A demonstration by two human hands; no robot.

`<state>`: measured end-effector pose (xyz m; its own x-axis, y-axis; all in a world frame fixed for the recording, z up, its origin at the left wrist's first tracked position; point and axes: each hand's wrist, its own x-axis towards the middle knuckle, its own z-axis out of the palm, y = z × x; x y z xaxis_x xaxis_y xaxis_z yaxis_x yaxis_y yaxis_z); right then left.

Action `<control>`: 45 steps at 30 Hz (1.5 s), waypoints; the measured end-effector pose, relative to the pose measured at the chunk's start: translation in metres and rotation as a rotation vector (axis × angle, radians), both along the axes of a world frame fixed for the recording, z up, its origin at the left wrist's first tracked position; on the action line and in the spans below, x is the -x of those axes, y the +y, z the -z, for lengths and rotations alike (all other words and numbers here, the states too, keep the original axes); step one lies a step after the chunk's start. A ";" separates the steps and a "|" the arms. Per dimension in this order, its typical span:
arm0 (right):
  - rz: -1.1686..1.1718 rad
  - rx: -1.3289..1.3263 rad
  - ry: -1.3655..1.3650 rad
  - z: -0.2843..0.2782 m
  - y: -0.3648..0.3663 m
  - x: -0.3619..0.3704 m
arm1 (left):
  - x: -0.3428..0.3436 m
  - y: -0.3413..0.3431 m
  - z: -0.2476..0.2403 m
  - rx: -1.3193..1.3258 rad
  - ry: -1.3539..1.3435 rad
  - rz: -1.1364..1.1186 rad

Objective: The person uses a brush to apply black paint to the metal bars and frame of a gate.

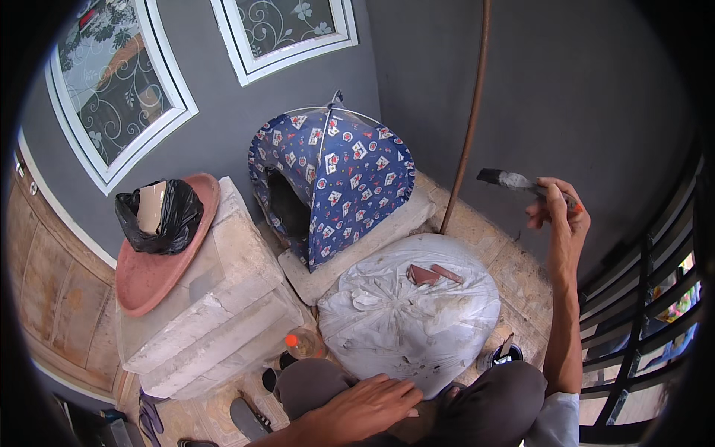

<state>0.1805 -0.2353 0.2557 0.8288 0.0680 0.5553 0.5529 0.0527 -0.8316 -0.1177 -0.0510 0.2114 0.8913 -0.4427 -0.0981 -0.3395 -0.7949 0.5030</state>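
My right hand (560, 205) is raised at the right, its fingers closed round the handle of a paintbrush (512, 179). The brush points left, with dark bristles and a pale, paint-smeared ferrule, in front of the dark grey wall (566, 97). Low in the middle, my left hand (372, 402) lies over my bent knee, fingers stretched out and holding nothing. Between my knees and the wall sits a large tied white sack (406, 335), with reddish-brown broken pieces (424, 276) on top. Beside my right knee stands an open can (488, 359) with a stick in it.
A blue patterned pop-up tent (354, 175) stands on a pale slab in the corner. Pale stacked blocks (223, 313) at left carry a pink basin (153, 279) and black plastic bag (175, 223). A brown pole (469, 119), orange-capped bottle (304, 344), sandals (249, 421) and black railing (644, 320) surround me.
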 end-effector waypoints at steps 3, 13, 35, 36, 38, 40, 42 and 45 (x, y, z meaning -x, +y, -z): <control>-0.122 0.103 -0.031 -0.050 0.028 0.001 | -0.011 0.009 0.013 0.128 -0.069 0.089; 0.132 0.576 -0.272 -0.076 0.048 -0.043 | -0.049 0.013 -0.015 0.184 -0.069 0.307; -0.246 -0.083 0.334 0.055 0.095 -0.182 | -0.014 -0.007 0.017 0.031 -0.128 0.371; -0.276 -0.178 0.358 0.052 0.100 -0.180 | -0.022 0.004 0.003 -0.043 -0.136 0.368; -0.274 -0.326 0.379 0.048 0.093 -0.185 | -0.054 0.012 0.010 -0.168 -0.113 0.372; -0.312 -0.455 0.389 0.041 0.090 -0.186 | -0.084 0.023 0.047 -0.149 -0.229 0.327; -0.297 -0.510 0.417 0.039 0.082 -0.182 | -0.097 0.035 0.080 -0.103 -0.322 0.324; -0.304 -0.574 0.348 0.023 0.051 -0.194 | -0.109 0.041 0.104 -0.130 -0.202 0.356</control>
